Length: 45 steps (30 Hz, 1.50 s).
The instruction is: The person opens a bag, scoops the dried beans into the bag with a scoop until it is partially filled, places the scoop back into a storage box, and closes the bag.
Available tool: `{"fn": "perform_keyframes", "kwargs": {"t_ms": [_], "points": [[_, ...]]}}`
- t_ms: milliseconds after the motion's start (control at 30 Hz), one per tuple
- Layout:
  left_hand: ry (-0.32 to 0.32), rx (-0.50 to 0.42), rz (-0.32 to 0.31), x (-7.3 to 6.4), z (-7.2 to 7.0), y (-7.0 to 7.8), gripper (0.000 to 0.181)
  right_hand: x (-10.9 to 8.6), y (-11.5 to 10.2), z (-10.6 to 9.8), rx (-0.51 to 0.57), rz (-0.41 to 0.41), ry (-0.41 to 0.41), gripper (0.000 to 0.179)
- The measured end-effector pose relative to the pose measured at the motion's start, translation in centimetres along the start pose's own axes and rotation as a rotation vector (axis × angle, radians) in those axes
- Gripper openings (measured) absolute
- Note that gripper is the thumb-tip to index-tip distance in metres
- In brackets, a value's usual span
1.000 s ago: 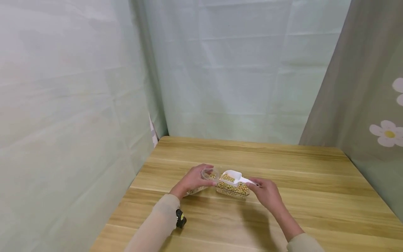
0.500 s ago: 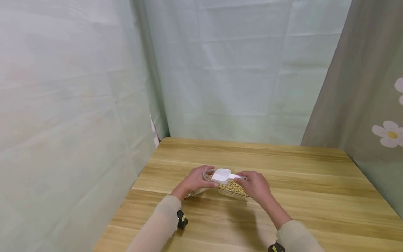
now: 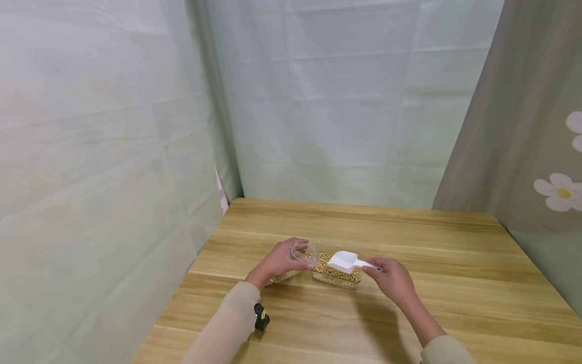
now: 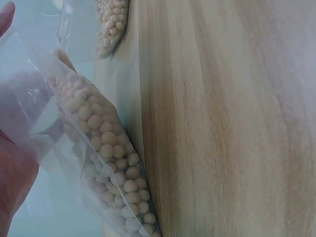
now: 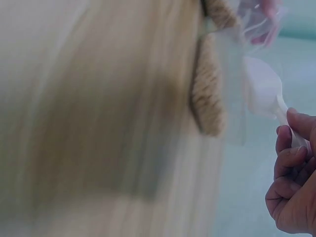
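My left hand grips the round, open mouth of a clear plastic bag. Pale yellow beans, seemingly soybeans, fill the lower part of the bag, which slants down to the tabletop. My right hand pinches the handle of a white scoop between thumb and fingers. No beans show in the scoop's bowl, which hangs over a clear rectangular container just right of the bag. Inside that container lie more of the same beans. Part of the bag is hidden behind my left hand in the head view.
The wooden table extends behind and to the right of the container. Pale cloth hangs behind and to the left; a grey-brown curtain with white flowers hangs at the right.
The scoop held beans, moved left and tipped over the bag's mouth, then came back right over the container with no beans showing. My left hand has stayed at the bag.
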<state>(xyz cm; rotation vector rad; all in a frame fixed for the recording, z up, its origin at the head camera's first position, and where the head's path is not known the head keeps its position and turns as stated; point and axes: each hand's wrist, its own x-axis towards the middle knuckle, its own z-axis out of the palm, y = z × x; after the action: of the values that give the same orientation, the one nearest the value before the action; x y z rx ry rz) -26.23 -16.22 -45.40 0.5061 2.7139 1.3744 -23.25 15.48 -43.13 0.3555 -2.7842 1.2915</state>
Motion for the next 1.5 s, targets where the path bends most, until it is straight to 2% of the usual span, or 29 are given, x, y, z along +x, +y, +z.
{"fn": "perform_keyframes", "kwargs": {"t_ms": [167, 400, 467, 700, 867, 1033, 1333, 1500], "points": [[-0.003, 0.003, -0.014, -0.4, -0.4, 0.1, 0.077, -0.1, 1.0, 0.2, -0.043, -0.004, -0.035, 0.025], [-0.007, -0.004, -0.030, -0.7, -0.4, 0.1, 0.079, 1.1, 0.1, 0.7, -0.228, -0.098, -0.090, 0.019], [-0.010, -0.010, -0.026, -0.7, -0.3, -0.1, 0.079, 1.6, -0.1, 1.2, -0.245, -0.105, -0.100, 0.020], [-0.011, 0.001, -0.037, -0.7, -0.1, -0.2, 0.078, 2.6, 0.4, 3.5, -0.135, -0.077, -0.092, 0.021], [-0.016, 0.009, -0.027, -0.5, 0.0, 0.0, 0.077, 2.4, 1.0, 4.0, -0.047, -0.051, -0.056, 0.023], [-0.019, 0.000, -0.019, -0.6, -0.2, 0.0, 0.077, 2.2, 1.3, 4.1, 0.023, -0.044, -0.034, 0.026], [-0.002, -0.033, -0.050, -0.8, -1.0, -0.5, 0.080, 1.7, 1.5, 3.6, 0.144, -0.001, -0.026, 0.029], [-0.001, -0.041, -0.039, -0.8, -1.2, -0.6, 0.080, 1.5, 1.8, 3.1, 0.163, 0.041, -0.031, 0.033]]}}
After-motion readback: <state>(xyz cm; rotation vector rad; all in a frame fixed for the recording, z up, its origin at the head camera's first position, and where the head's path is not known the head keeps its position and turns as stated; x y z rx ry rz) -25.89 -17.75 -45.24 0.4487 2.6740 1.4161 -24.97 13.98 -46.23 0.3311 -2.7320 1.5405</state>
